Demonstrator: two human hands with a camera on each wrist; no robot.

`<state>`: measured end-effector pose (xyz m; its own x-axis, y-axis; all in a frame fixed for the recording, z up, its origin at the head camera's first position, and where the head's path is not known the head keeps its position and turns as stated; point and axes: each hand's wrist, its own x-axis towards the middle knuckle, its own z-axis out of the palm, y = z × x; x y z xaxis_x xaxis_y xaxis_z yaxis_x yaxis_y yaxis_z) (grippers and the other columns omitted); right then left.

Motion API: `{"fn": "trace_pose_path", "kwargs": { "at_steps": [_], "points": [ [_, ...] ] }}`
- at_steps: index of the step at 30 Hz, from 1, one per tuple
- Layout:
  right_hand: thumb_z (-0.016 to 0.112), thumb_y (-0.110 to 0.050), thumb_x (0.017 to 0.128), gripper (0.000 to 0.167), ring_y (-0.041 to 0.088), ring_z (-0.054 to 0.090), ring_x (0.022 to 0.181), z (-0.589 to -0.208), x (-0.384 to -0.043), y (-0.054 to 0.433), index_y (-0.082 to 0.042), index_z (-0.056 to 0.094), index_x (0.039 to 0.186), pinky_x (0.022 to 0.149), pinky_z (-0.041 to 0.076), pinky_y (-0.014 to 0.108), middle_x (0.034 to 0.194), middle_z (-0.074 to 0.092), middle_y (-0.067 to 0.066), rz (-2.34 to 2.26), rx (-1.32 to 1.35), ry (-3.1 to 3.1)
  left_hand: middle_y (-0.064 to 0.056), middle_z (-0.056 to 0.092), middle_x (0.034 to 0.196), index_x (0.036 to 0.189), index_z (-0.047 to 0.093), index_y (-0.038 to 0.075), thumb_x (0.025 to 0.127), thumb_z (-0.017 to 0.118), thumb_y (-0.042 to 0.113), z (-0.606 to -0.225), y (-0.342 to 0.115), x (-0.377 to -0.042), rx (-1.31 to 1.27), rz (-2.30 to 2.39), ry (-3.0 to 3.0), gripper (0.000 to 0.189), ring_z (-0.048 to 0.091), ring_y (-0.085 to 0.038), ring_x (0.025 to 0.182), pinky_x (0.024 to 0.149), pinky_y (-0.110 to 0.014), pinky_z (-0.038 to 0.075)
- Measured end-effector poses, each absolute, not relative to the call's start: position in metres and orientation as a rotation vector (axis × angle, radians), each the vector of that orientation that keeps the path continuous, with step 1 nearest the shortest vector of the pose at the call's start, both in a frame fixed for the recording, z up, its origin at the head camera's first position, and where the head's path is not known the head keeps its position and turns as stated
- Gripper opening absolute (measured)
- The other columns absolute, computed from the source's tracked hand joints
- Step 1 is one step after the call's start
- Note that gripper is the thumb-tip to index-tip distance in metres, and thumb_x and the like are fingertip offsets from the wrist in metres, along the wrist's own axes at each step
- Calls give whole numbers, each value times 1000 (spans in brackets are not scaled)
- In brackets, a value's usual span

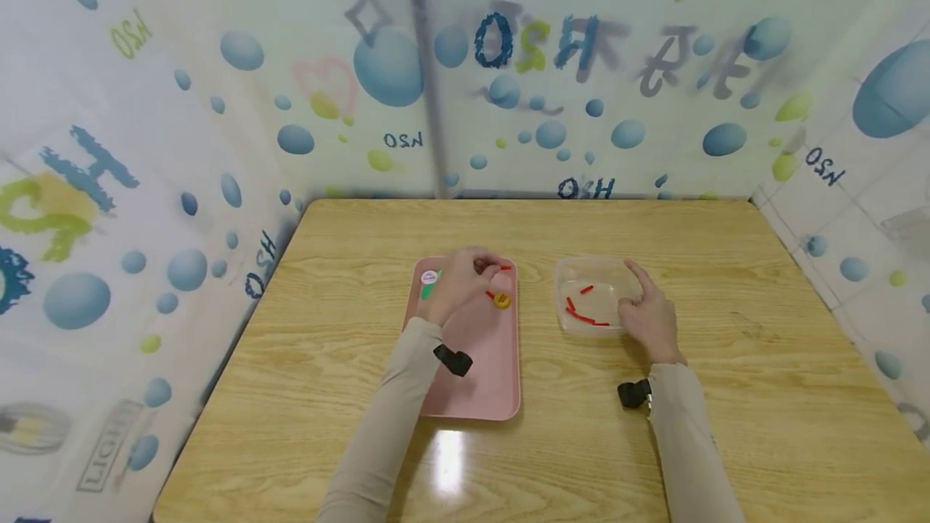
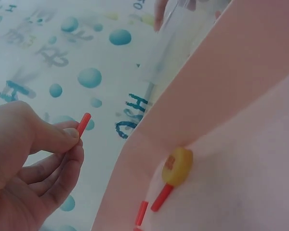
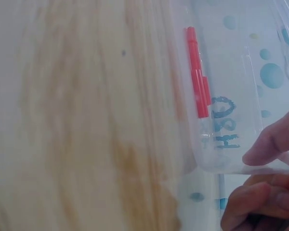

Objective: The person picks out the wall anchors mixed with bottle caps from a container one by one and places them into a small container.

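My left hand (image 1: 459, 285) is over the far part of a pink tray (image 1: 475, 386). Between thumb and fingertips it pinches a short red stick (image 2: 85, 125). Below it on the tray lies a yellow round piece (image 1: 502, 300) with a brown mark, and a red stick (image 2: 162, 197) meets its edge. Another red stick (image 2: 141, 213) lies beside that one. My right hand (image 1: 651, 320) grips the right wall of a clear plastic box (image 1: 597, 294), one digit inside and curled fingers outside. Several red sticks (image 3: 197, 86) lie in the box.
At the tray's far left corner are a white round piece (image 1: 429, 277) and a green piece (image 1: 427, 292), partly behind the left hand. Tray and box stand side by side on a wooden table (image 1: 581, 418). Patterned sheeting (image 1: 465, 127) rises behind the table's back edge and along both sides.
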<state>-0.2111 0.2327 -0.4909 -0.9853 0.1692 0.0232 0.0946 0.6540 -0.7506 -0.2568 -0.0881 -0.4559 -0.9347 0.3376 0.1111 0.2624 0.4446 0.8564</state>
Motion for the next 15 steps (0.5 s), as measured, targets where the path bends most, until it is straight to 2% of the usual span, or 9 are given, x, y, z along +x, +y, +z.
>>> {"fn": "trace_pose_path", "kwargs": {
  "at_steps": [7,12,15],
  "points": [
    [45,-2,83,75,9,24,44,-495,-212,235,-20,40,156,43,24,27,48,33,-8,1264,-202,-2744,-13,73,110,114,75,11,97,66,10,-454,-67,-258,505,1513,2578,19,64,-20,84,67,-27,55],
    [45,-2,83,75,8,23,44,-496,-213,235,-20,40,156,44,24,27,48,32,-9,1285,-204,-2737,-17,74,111,113,75,9,99,64,11,-451,-52,-261,552,1449,2613,18,64,-18,83,66,-24,54],
    [46,-2,83,75,8,24,44,-495,-213,235,-20,41,156,44,24,27,48,33,-9,1305,-216,-2729,-15,75,107,110,77,8,99,64,10,-451,-43,-263,606,1402,2659,16,65,-17,82,68,-22,53]
  ]
}}
